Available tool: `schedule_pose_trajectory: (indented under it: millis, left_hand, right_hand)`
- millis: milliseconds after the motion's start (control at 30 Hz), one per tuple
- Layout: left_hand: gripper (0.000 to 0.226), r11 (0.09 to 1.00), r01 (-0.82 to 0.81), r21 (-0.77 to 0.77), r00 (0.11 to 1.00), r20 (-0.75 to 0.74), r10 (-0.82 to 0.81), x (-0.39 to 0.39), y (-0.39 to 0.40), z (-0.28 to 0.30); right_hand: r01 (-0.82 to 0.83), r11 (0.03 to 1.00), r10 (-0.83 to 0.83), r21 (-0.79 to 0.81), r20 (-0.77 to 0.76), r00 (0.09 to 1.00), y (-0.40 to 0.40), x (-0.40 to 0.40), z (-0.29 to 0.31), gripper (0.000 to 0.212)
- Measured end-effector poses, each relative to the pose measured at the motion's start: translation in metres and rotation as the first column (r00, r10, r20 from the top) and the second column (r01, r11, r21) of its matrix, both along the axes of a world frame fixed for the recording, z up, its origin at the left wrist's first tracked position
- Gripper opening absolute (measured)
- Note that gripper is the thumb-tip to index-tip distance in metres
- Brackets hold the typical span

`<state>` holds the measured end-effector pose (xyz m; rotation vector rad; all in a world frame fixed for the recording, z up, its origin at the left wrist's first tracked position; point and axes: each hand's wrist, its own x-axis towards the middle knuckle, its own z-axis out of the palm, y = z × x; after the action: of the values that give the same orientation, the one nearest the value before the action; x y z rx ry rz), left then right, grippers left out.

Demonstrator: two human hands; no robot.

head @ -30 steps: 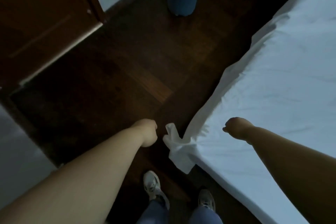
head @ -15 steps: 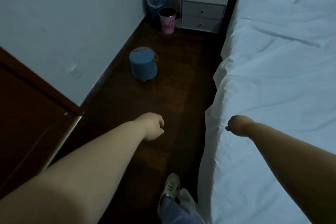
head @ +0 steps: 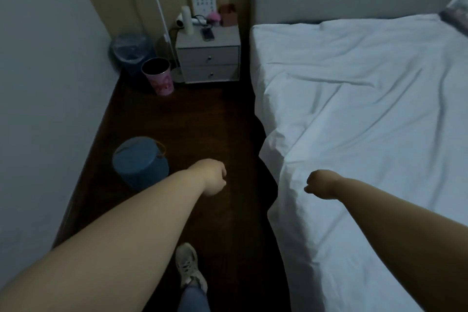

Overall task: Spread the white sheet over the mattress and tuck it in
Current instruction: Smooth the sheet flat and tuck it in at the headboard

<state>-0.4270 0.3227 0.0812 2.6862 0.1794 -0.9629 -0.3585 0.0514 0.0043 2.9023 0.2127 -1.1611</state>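
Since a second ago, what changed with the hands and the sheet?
The view lifted from the sheet's loose corner to the whole bedside. Left hand moved off that corner; it is out of view now. Both hands, the right too, stayed curled and hold nothing. The sheet still covers the mattress.

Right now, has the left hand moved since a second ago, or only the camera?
Yes. The left hand was beside the white sheet's foot corner; it now hangs over the floor, further up the bedside, level with the blue stool.
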Motion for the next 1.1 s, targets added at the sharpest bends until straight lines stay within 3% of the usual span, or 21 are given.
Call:
schedule_pose_trajectory:
  millis: [200, 300, 567, 700, 967, 1100]
  left_hand:
    - [0.039, 0.985, 0.172, -0.034, 0.984, 0.055, -0.17, 0.163, 0.053, 0.009]
    - [0.038, 0.964, 0.267, 0.005, 0.964, 0.017, -0.267, 0.262, 0.068, 0.013]
    - [0.031, 0.882, 0.469, 0.05, 0.882, 0.021, -0.47, 0.489, 0.043, 0.004]
    - [0.037, 0.864, 0.495, 0.096, 0.868, -0.007, -0.496, 0.599, 0.046, 0.002]
    - [0.033, 0.856, 0.497, 0.144, 0.865, 0.001, -0.502, 0.825, 0.082, -0.025]
    - [0.03, 0.8, 0.579, 0.161, 0.813, -0.028, -0.582, 0.943, 0.084, -0.07]
  right_hand:
    - [0.303, 0.951, -0.307, 0.059, 0.056, 0.95, 0.055, 0.113, 0.028, 0.043]
    - [0.441, 0.879, -0.459, 0.181, 0.067, 0.886, 0.081, 0.178, 0.037, 0.044]
    - [0.689, 0.686, -0.693, 0.236, -0.076, 0.716, 0.065, 0.346, 0.02, 0.041]
    - [0.75, 0.618, -0.754, 0.235, -0.092, 0.651, 0.057, 0.46, 0.012, 0.038]
    - [0.693, 0.678, -0.698, 0.244, -0.081, 0.711, 0.104, 0.668, 0.008, 0.039]
    - [0.796, 0.559, -0.798, 0.235, -0.108, 0.593, 0.117, 0.752, -0.024, 0.038]
